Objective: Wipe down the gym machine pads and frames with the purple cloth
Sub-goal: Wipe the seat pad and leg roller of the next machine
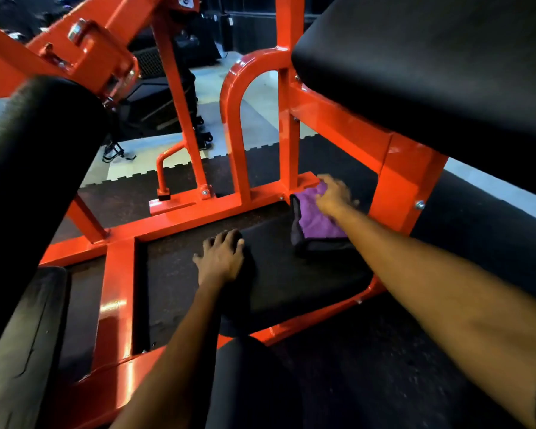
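The purple cloth (314, 216) with a dark underside hangs low near the base of the orange machine frame (198, 209). My right hand (333, 196) grips the cloth and presses it against the frame where the upright post meets the floor bar. My left hand (222, 258) rests flat, fingers spread, on a low black pad (291, 280) inside the frame. A big black pad (430, 63) overhangs at the upper right. A black roller pad (34, 168) fills the left side.
A curved orange hoop (232, 119) and a slanted orange post (180, 97) rise behind the floor bar. Dark rubber flooring (338, 159) meets pale tiles (155, 150) beyond. Other dark equipment stands further back. Another black pad (22, 351) lies at the lower left.
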Demonstrator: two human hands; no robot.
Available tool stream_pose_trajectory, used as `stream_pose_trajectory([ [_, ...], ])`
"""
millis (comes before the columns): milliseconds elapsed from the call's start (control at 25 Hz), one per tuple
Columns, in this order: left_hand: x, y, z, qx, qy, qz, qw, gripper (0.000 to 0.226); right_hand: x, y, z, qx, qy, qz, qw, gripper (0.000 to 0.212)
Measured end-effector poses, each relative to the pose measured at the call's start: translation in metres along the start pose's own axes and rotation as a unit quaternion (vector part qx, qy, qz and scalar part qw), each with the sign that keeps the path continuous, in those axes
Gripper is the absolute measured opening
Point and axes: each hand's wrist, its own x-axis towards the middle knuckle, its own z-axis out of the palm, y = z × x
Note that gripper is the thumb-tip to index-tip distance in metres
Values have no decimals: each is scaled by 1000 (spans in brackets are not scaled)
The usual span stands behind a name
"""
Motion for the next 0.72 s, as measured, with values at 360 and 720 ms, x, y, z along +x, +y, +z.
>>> stream_pose_trajectory([
  [360, 4, -3, 9, 12, 46, 2, 999, 46, 47, 3, 32, -19, -172, -18, 985, 53],
  [720, 3, -3, 9, 11, 53, 8, 999, 48, 17, 86, 9, 36, -113, 23, 993, 25],
])
